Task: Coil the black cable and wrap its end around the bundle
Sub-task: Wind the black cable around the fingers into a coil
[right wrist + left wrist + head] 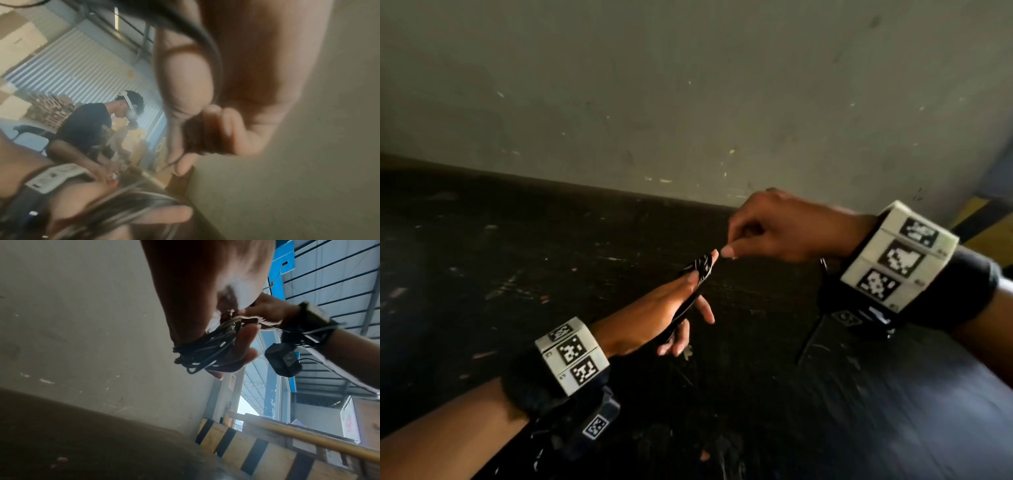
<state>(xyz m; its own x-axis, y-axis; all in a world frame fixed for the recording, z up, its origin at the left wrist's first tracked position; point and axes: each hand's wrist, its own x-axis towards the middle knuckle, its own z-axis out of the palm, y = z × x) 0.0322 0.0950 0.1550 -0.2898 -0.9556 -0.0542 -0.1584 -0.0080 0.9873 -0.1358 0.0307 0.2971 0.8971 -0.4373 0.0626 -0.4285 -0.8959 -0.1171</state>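
the left hand (654, 315) reaches forward with its fingers fairly straight, and the black cable (693, 284) is looped around them as a bundle, the thumb lying along the near side of the coils. in the left wrist view the cable (205, 350) shows as many thin dark strands crossing the fingers (242, 345), with some loops hanging loose at the lower edge. the hand carries the bundle in the air above the dark table (517, 274), not resting on it.

the right hand (774, 229) sits just to the right of the bundle and a little farther off, its fingers curled and its thumb and forefinger pressed together in a pinch at the top of the coils. what exactly lies between those fingertips is too small to tell in the head view; the left wrist view shows the right hand (267, 313) touching the upper end of the bundle. the right wrist view is blurred, with a dark strand crossing close to the lens.

both wrists wear black bands with white marker blocks (897, 257).

beyond the hands, a plain grey-green wall (688, 85) rises from the far edge of the table. at the far right stands a yellow and black striped barrier (236, 447). another person (86, 128) in a dark shirt bends over work in the background.
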